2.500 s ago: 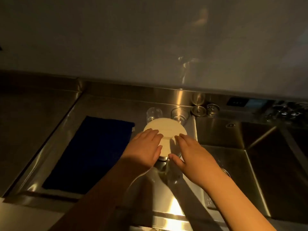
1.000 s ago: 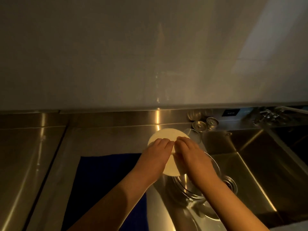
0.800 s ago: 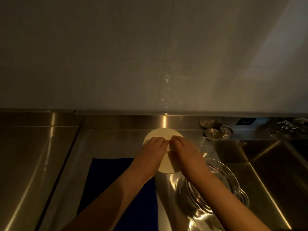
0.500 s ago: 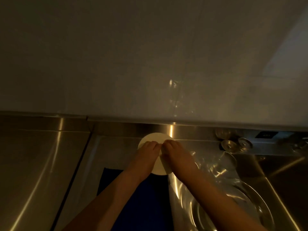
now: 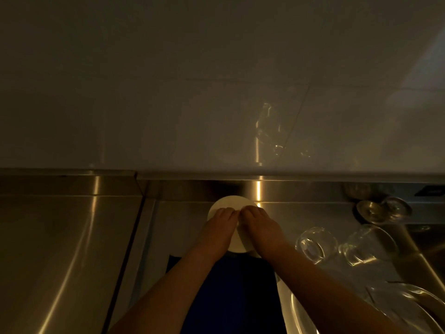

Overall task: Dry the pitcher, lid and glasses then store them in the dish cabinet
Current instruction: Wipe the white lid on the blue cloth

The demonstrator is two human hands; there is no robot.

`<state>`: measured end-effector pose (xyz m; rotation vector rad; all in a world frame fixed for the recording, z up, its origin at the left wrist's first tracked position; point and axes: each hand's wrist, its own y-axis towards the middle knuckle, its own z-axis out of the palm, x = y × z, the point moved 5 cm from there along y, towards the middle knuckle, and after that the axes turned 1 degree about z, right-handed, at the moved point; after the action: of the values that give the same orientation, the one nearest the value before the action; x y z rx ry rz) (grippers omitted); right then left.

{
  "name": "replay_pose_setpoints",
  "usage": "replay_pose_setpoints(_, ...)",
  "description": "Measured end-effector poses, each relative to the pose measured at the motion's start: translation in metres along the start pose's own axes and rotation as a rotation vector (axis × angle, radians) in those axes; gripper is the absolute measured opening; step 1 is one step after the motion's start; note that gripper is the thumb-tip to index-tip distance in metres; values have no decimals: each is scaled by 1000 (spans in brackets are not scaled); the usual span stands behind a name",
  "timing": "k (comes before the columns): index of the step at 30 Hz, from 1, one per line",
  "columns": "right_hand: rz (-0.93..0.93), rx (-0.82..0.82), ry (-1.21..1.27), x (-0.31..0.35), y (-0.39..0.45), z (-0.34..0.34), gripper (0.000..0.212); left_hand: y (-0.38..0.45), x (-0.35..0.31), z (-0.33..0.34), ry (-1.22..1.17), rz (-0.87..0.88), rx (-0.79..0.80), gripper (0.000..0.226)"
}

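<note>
A round pale lid (image 5: 231,203) is held flat between both hands over the far edge of a dark blue cloth (image 5: 232,292). My left hand (image 5: 218,231) grips its left half and my right hand (image 5: 262,230) its right half, fingers laid over the top and fingertips almost meeting. Two clear glasses (image 5: 315,244) (image 5: 367,247) stand upside down on the steel counter to the right. The glass pitcher (image 5: 409,307) stands at the lower right, partly cut off by the frame.
Steel counter (image 5: 60,237) runs to the left, with a tiled wall (image 5: 168,92) behind. Two small round shiny objects (image 5: 372,210) sit by the back ledge at the right. The sink basin (image 5: 431,251) lies at the far right.
Both hands lifted the lid off the pitcher and carried it left, over the blue cloth. The pitcher and glasses now lie to the right of my hands.
</note>
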<state>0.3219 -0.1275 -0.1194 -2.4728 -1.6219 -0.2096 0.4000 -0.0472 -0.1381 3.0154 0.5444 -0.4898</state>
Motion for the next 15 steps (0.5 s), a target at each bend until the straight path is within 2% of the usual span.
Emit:
replay_pose_setpoints(8,15,119,-6,-1,13,15,61,13,17,22,-14,2,64,66)
replay_pose_setpoints(15,54,124,18,-5,23,23,56,25,26,31,-14,-11,44,51)
